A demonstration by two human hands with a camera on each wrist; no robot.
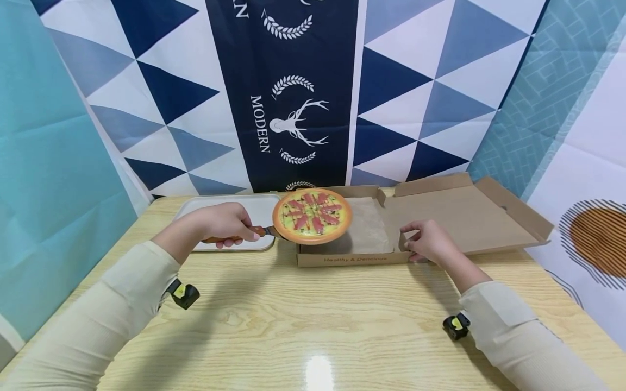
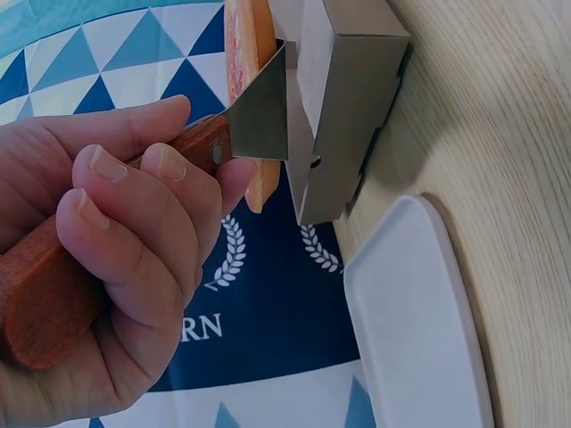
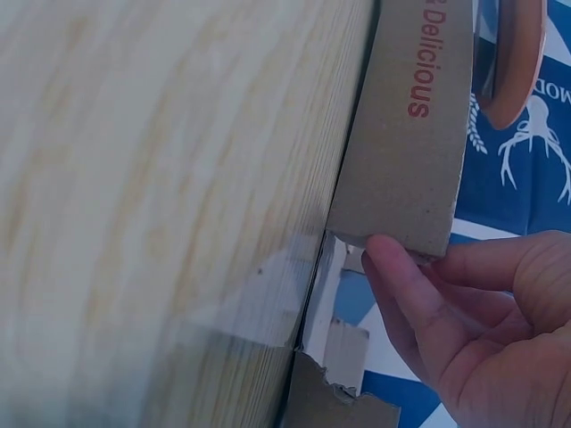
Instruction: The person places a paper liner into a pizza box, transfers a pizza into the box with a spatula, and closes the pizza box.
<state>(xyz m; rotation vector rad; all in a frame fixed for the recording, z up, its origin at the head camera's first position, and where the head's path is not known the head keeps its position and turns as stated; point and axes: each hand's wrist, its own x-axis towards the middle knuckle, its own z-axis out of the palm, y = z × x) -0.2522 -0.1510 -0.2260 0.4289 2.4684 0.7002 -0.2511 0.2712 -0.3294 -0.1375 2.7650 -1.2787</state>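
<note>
In the head view my left hand grips the wooden handle of a pizza server. A whole pizza with red slices on a yellow top rests on its metal blade. The pizza hovers over the left part of an open cardboard pizza box, casting a shadow inside it. At the box's front right corner, my right hand pinches the cardboard between thumb and fingers. The right wrist view shows these fingertips against the end of the printed front wall.
The box lid lies folded open to the right, its flaps raised. Paper lines the box. A white tray lies on the wooden table at the left, partly behind my left hand. A patterned cloth hangs behind the table.
</note>
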